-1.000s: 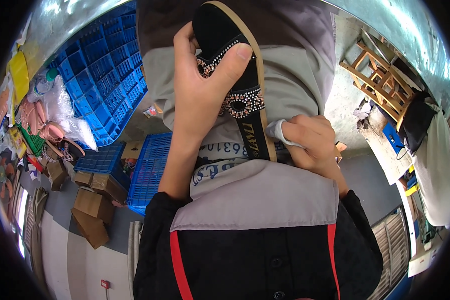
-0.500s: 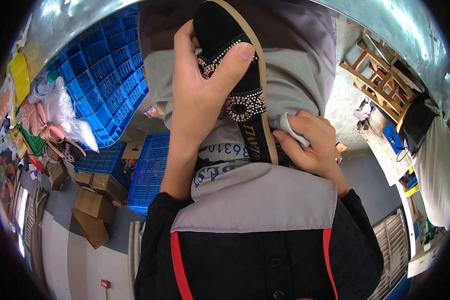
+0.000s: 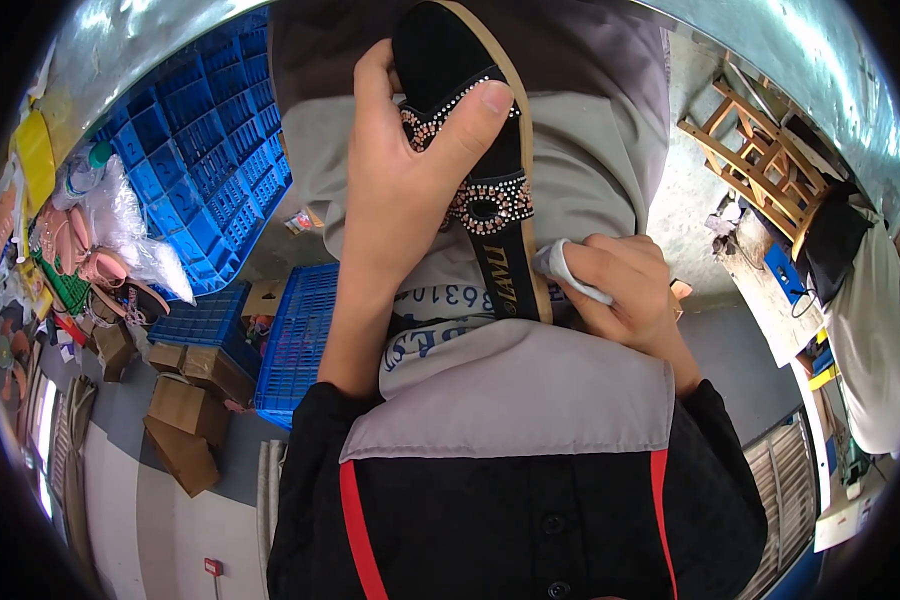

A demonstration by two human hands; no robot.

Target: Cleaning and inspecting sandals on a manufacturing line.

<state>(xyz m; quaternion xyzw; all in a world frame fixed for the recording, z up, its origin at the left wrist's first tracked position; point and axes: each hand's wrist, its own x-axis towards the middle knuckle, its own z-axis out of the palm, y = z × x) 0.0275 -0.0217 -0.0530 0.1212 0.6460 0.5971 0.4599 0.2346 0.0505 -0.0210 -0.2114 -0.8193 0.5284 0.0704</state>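
Just now the cloth (image 3: 562, 265) has slid slightly heelward along the tan sole edge (image 3: 528, 140), while the left hand (image 3: 405, 170) looks unchanged in its hold; I judge the work to be on that edge, with the cloth touching it or just beside it. The sandal (image 3: 502, 205) is held above the apron (image 3: 515, 390), toe end uppermost in the view, insole and studded straps facing up. The left fingers grasp its forepart, thumb over the front strap (image 3: 418, 125). The right hand (image 3: 625, 280) is curled around the cloth, though its fingertips are hard to make out. As for writing, gold lettering (image 3: 497, 275) runs along the heel, and blue print (image 3: 440, 340) on the apron is partly hidden.
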